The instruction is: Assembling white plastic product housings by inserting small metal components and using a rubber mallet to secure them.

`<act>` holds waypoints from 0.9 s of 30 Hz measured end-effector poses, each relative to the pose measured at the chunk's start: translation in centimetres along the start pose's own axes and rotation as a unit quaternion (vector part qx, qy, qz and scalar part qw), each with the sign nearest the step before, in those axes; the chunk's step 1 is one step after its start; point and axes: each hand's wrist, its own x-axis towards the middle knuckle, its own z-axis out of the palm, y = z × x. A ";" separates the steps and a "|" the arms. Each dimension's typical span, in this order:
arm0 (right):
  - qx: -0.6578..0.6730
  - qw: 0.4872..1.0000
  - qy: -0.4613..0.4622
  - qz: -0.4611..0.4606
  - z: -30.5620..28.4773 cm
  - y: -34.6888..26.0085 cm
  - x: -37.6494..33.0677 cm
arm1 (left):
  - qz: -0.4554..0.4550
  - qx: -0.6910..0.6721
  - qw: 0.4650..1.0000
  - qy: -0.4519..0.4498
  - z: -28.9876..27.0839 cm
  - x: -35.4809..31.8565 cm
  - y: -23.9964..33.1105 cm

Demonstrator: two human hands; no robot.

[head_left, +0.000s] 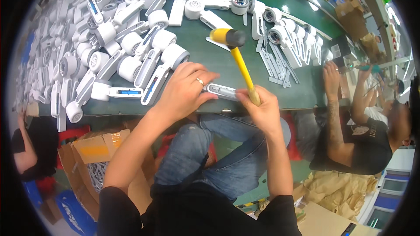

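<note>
My right hand (266,110) is closed around the handle of a mallet (239,63) with a yellow shaft and a yellow-and-black head. The mallet head is raised above the green bench. My left hand (181,88), with a ring on one finger, grips one end of a long grey-white handle-shaped piece (224,91) at the bench's near edge. Fingertips of my right hand are by the piece's other end; whether they touch it I cannot tell. My left hand hides the piece's near-left end. Beside that hand lies a white handheld device (164,71) with a round head and a slotted handle.
A large pile of similar white devices (105,61) covers the bench's left side. Flat grey strips (278,63) lie at right, near another row of devices (288,39). A cardboard box (81,166) stands below left. Co-workers sit on both sides; one person's arm (334,118) rests at right.
</note>
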 end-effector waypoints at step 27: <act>0.238 0.943 0.034 0.230 0.3 -1.2 -2.8 | 0.133 0.063 0.986 -0.084 1.4 1.1 -1.3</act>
